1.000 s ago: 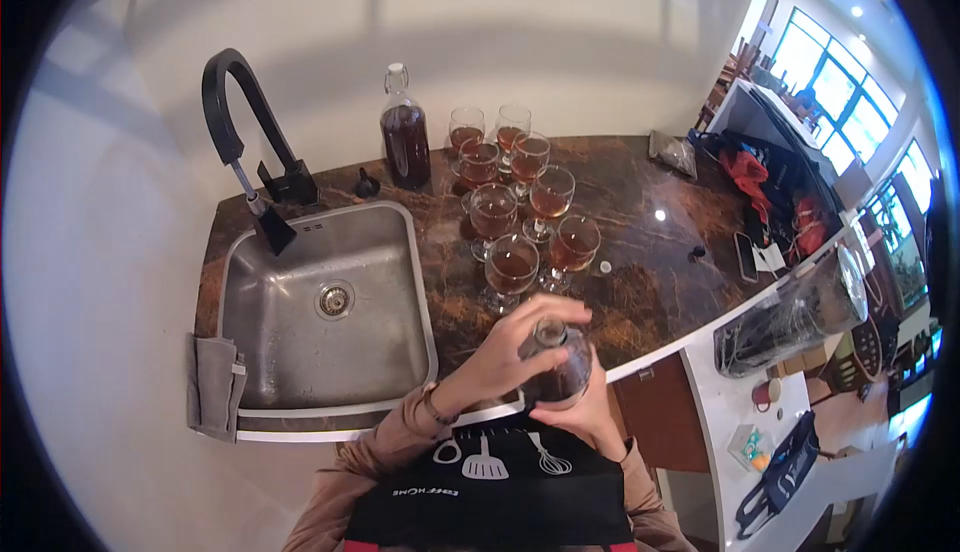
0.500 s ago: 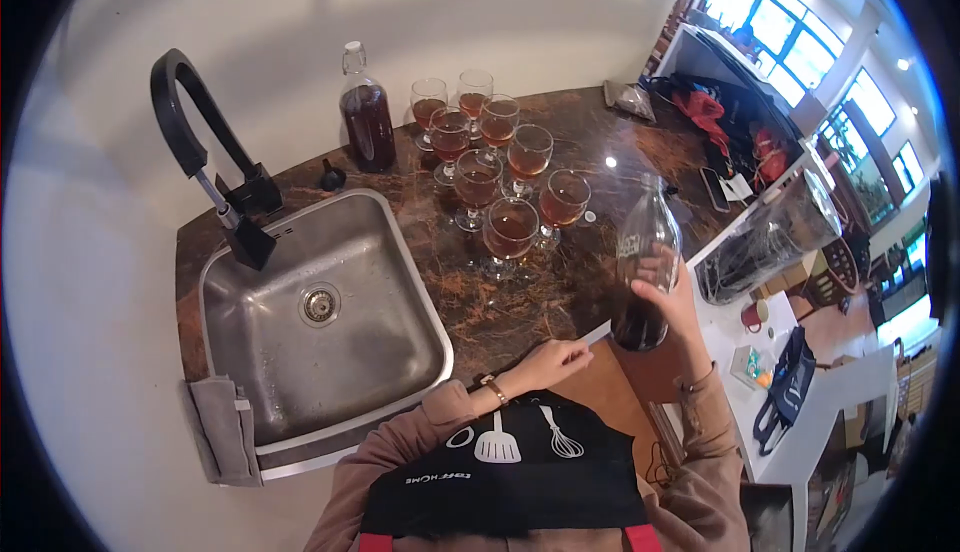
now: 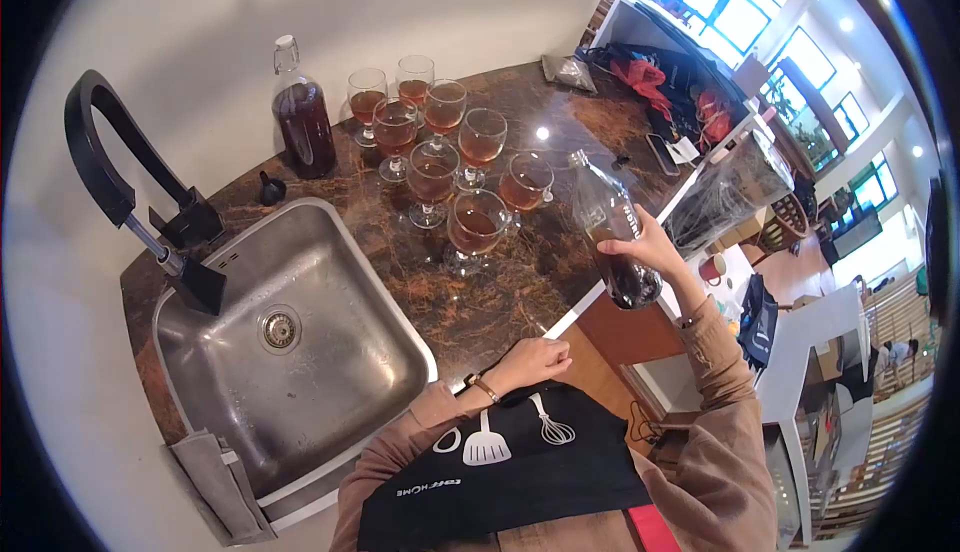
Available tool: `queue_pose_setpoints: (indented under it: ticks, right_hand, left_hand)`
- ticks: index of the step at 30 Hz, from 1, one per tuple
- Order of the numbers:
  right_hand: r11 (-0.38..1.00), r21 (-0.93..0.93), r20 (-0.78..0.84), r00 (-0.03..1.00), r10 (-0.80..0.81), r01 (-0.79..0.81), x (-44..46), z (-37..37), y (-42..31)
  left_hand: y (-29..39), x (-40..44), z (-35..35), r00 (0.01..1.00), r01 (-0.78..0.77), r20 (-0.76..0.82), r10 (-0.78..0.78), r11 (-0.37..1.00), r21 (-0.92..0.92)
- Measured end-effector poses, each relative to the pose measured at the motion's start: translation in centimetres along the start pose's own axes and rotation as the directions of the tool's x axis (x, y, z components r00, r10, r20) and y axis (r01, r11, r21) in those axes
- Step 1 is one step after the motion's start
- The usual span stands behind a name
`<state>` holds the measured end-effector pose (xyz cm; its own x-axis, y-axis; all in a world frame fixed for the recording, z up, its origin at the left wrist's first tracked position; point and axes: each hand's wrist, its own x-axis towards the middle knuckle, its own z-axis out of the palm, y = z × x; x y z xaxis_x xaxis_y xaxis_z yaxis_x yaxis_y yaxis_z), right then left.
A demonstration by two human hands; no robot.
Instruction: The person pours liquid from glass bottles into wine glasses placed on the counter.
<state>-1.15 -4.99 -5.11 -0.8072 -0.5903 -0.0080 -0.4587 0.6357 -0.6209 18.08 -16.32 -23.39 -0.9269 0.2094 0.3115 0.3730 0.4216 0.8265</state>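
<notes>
My right hand [image 3: 645, 250] wraps around a clear glass bottle [image 3: 600, 207] with dark liquid in its lower part. The bottle is off the counter, by its right front edge, and its neck leans left toward the glasses. My left hand [image 3: 543, 360] rests at the front edge of the counter with its fingers curled in and nothing visible in them. Several stemmed glasses with amber drink stand grouped on the counter; the front one [image 3: 476, 229] is left of the held bottle. Behind them, near the wall, stands a swing-top bottle [image 3: 303, 124] of dark red-brown liquid.
A steel sink [image 3: 425, 352] with a black faucet [image 3: 100, 167] lies at the left, a grey cloth [image 3: 215, 487] over its front corner. A small black item [image 3: 270, 189] sits behind it. On the right are a phone [image 3: 662, 154] and a plastic-wrapped cylinder [image 3: 730, 192].
The view has turned right, so the counter sits further left. The held bottle has tipped, its neck now leaning left. My left hand's fingers have curled in more.
</notes>
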Motion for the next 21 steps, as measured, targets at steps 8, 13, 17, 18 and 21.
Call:
queue_pose_setpoints:
  ticks: [8, 13, 17, 18, 21]
  right_hand:
    - [0.982, -0.182, 0.036, 0.999, -0.036, 0.042, 0.6, -0.6, -2.0]
    - [0.974, -0.226, 0.089, 0.996, -0.010, 0.030, 1.3, -1.2, -2.1]
    - [0.964, -0.257, 0.080, 0.996, -0.047, 0.066, 1.8, -1.3, -1.6]
    - [0.959, -0.280, 0.105, 0.994, -0.015, 0.044, 1.7, -1.5, -1.9]
    - [0.953, -0.302, 0.127, 0.992, 0.006, 0.033, 1.7, -1.6, -1.8]
  left_hand:
    - [-0.7, 0.0, 0.3, 0.998, -0.002, -0.059, -0.004, 0.995, -0.096]
    - [-0.7, 0.1, 0.2, 0.998, 0.003, -0.057, -0.010, 0.992, -0.123]
    - [-0.8, 0.0, 0.1, 0.996, -0.014, -0.085, 0.002, 0.990, -0.141]
    - [-0.8, 0.0, 0.1, 0.996, -0.011, -0.084, -0.001, 0.990, -0.142]
    - [-0.6, 0.0, 0.0, 0.997, 0.019, -0.074, -0.032, 0.986, -0.167]
